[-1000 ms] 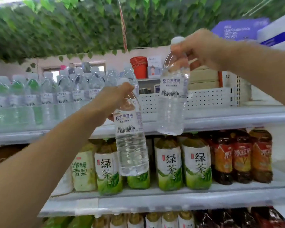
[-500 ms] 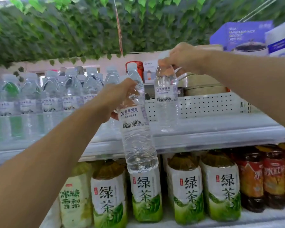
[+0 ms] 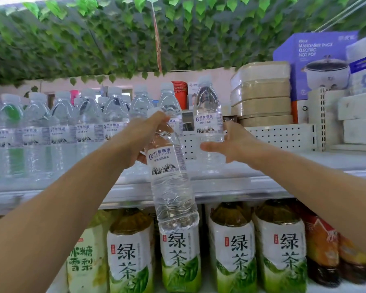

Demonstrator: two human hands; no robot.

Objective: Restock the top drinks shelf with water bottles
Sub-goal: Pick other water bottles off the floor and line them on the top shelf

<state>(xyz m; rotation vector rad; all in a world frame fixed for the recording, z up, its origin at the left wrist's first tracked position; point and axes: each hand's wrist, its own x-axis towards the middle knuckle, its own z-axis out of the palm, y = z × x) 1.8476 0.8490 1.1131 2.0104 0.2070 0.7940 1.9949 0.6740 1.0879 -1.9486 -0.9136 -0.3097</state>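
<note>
My left grip [image 3: 144,142] clasps a water bottle [image 3: 171,187] by its neck, long axis hanging toward 6 o'clock, the top shelf [image 3: 262,187] gap at 12 o'clock beside the standing bottle [image 3: 209,125] my spread right hand [image 3: 230,144] touches.

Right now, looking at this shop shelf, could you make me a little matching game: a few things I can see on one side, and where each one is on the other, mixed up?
Things
1. water bottle with its base below the shelf edge
2. water bottle beside the open right hand
3. green tea bottles
4. hot pot box

Places
A. upper right, behind the stacked flat packs
B. standing on the top shelf
C. gripped by the neck in the left hand
D. on the shelf below

Pairs: 1-C, 2-B, 3-D, 4-A
</note>
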